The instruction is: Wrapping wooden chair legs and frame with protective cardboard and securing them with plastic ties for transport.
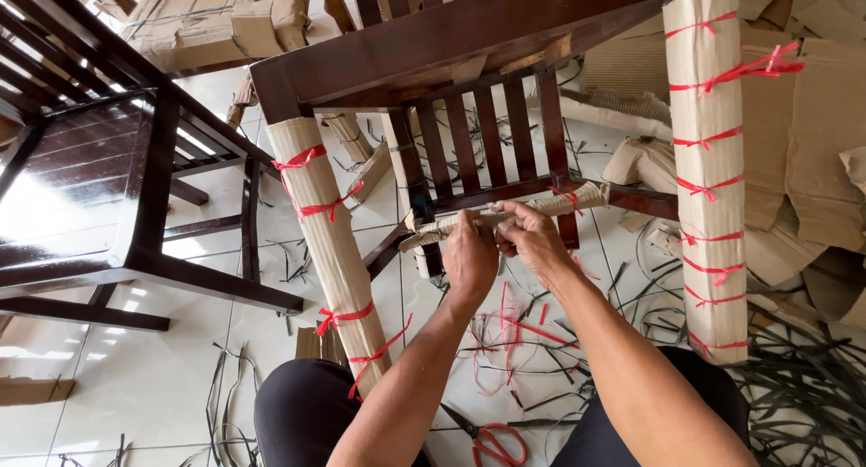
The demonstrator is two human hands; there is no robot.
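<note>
Two hands are working at one spot: we are pinching our left hand [469, 255] and right hand [532, 240] closed around the cardboard-wrapped rung [505, 216] of the dark wooden chair [469, 34]. Ribbed brown cardboard is sheathing the legs, tied with red string [311, 158]. Red-handled scissors [492, 440] are lying on the tile floor [135, 377].

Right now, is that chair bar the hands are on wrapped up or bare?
Partly wrapped. Cardboard covers the bar where the left hand and right hand grip it; its right end shows bare dark wood.
</note>
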